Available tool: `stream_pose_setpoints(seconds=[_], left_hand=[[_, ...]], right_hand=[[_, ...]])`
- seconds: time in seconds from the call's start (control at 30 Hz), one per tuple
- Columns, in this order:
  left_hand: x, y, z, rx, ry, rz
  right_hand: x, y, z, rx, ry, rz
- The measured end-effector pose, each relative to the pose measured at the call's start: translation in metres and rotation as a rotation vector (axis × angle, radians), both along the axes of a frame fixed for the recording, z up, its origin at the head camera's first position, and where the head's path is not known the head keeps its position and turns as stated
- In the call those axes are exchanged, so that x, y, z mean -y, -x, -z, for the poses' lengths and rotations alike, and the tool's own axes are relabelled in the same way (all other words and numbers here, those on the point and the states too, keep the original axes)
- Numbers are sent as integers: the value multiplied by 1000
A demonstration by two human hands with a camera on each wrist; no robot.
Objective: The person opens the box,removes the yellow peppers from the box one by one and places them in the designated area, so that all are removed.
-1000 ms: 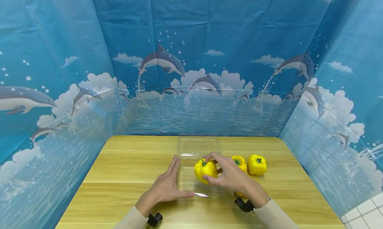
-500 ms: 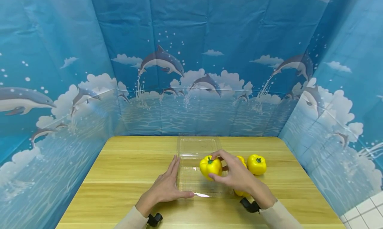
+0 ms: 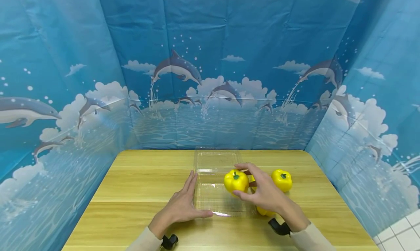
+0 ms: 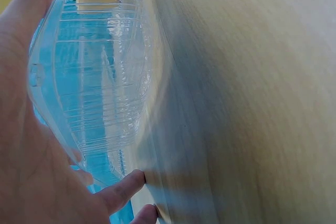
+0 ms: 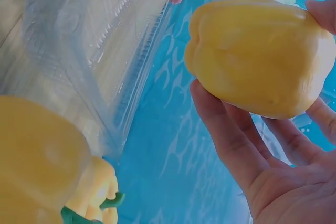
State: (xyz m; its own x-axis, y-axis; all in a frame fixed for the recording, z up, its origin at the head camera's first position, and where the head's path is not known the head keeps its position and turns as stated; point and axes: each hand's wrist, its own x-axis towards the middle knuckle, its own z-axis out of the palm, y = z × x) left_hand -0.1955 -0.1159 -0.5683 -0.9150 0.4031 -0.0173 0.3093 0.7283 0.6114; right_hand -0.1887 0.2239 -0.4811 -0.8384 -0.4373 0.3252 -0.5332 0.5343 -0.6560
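My right hand (image 3: 266, 192) holds a yellow bell pepper (image 3: 235, 181) between thumb and fingers, above the right part of a clear plastic clamshell box (image 3: 216, 200). In the right wrist view, the pepper (image 5: 257, 56) is lifted, apart from the box wall (image 5: 79, 66). My left hand (image 3: 182, 206) rests at the box's near left corner, thumb along the front edge and straight fingers beside the left side. From the left wrist, the thumb lies by the box's rim (image 4: 44, 66) while two fingertips touch the tabletop. The box's lid (image 3: 217, 159) lies folded back, away from me.
Right of the box, a yellow pepper (image 3: 282, 180) stands on the wooden table (image 3: 137, 185). Another pepper (image 3: 265, 211) is partly covered by my right wrist, and one more (image 3: 252, 182) shows behind my fingers. A dolphin-print curtain (image 3: 210, 127) surrounds the table's back and sides.
My right hand has moved to the right with the pepper, from over the middle of the box toward its right side. The pepper's stem end has turned somewhat. My left hand has stayed still.
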Motion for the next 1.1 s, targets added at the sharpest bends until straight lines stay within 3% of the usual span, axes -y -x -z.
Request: stream_pose_setpoints(seconds=[0.33, 1.1], left_hand=[[-1, -1, 0, -2, 5, -3], [0, 0, 2, -7, 17, 8]], right_hand=[[-8, -6, -1, -63, 1, 18], [-33, -14, -1, -53, 46, 114]])
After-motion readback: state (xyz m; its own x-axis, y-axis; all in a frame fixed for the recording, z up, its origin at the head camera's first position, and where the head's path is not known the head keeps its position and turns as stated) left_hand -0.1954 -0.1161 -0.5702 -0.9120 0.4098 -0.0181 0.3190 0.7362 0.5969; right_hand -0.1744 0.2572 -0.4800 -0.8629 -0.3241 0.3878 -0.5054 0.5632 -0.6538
